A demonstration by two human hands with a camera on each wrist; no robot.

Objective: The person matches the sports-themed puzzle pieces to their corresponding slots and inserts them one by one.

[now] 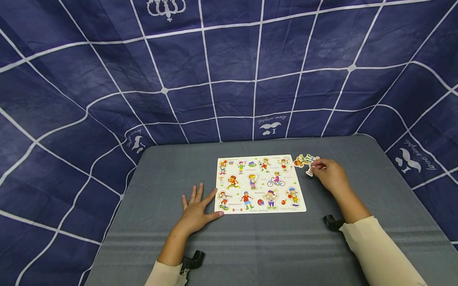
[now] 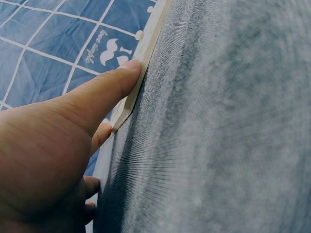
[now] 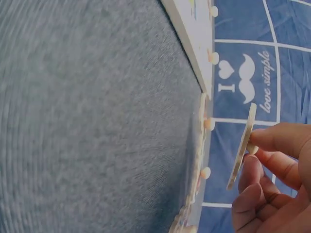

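A pale wooden knob puzzle board (image 1: 302,204), printed with children playing sports, lies flat on the table. My right hand (image 1: 332,176) is just beyond its right side, thumb and fingers pinching a thin puzzle piece (image 3: 241,150) by its small round knob. In the right wrist view that piece is held up on edge; its picture is turned away there. Beside the board's upper right corner lie loose figure pieces (image 1: 299,160), close to my right fingertips. At the lower left corner, my left hand (image 1: 195,214) is spread, its thumb resting on the board's edge.
A grey cloth (image 1: 161,171) covers the table. Dark blue curtain (image 1: 229,99) with white grid lines hangs behind it and at both sides. Black wrist cameras (image 1: 193,260) are worn at the cuffs of the cream sleeves.
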